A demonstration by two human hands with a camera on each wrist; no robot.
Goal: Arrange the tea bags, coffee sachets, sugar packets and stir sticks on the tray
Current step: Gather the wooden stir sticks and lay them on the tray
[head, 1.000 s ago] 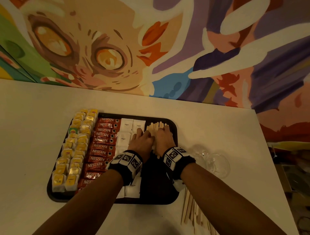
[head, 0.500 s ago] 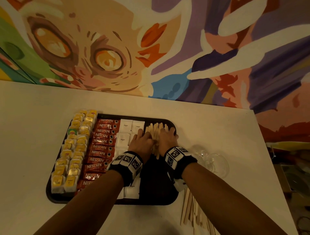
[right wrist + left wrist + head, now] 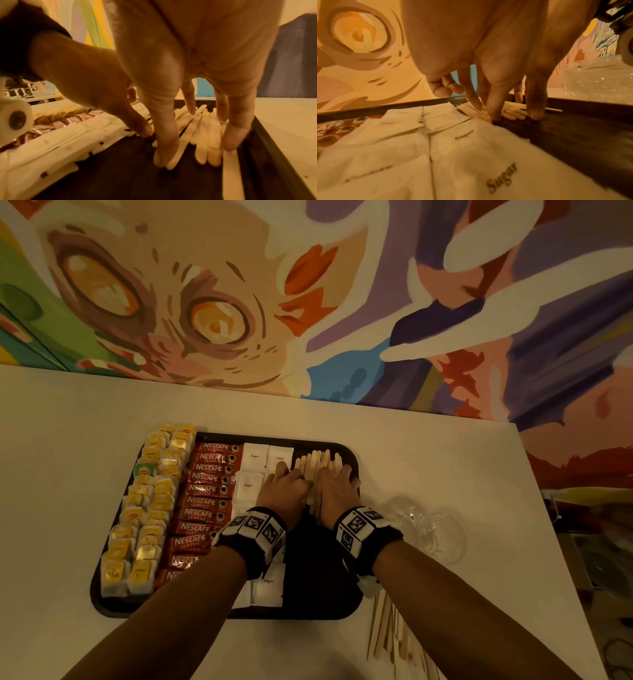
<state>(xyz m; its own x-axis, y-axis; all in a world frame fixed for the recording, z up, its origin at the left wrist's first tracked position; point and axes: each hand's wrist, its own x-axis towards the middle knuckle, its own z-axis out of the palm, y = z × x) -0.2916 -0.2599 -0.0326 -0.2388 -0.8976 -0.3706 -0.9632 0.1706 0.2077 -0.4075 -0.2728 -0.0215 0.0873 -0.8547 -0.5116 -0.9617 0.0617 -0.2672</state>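
The pale flat wooden stir sticks (image 3: 318, 465) on the dark rectangular tray (image 3: 349, 607) are pressed between the left hand (image 3: 284, 491) and the right hand (image 3: 337, 491), fingers extended.

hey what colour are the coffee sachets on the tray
Red with white lettering; the coffee sachets show best in the head view.

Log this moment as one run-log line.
step: squaring stir sticks on tray | left hand: open, touching sticks | right hand: open, touching sticks | more sticks on table
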